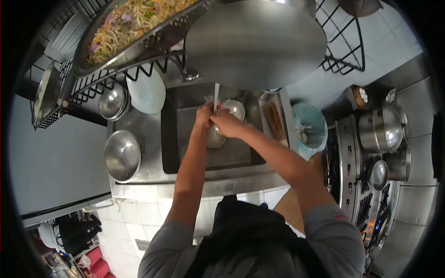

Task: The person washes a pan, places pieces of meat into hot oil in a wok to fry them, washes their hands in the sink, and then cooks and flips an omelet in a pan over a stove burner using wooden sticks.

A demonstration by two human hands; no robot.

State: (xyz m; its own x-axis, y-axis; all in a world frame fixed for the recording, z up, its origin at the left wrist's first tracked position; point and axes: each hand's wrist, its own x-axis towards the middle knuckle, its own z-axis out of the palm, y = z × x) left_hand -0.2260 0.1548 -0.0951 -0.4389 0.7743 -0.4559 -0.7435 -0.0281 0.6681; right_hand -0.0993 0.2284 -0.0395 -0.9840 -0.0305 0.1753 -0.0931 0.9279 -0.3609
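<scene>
So the left hand (203, 116) and right hand (228, 124) are meeting by a bowl (215, 140) mid-frame, can't tell their grip, but working low over the sink (234, 156) is probably limiting mess.

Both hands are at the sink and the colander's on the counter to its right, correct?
Not quite: the head view shows the colander on the counter to the left of the sink. The left hand and right hand are indeed at the sink.

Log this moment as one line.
left hand: close to right hand | place: over sink | nearby: metal bowls | grip: unclear | colander: on counter
</scene>
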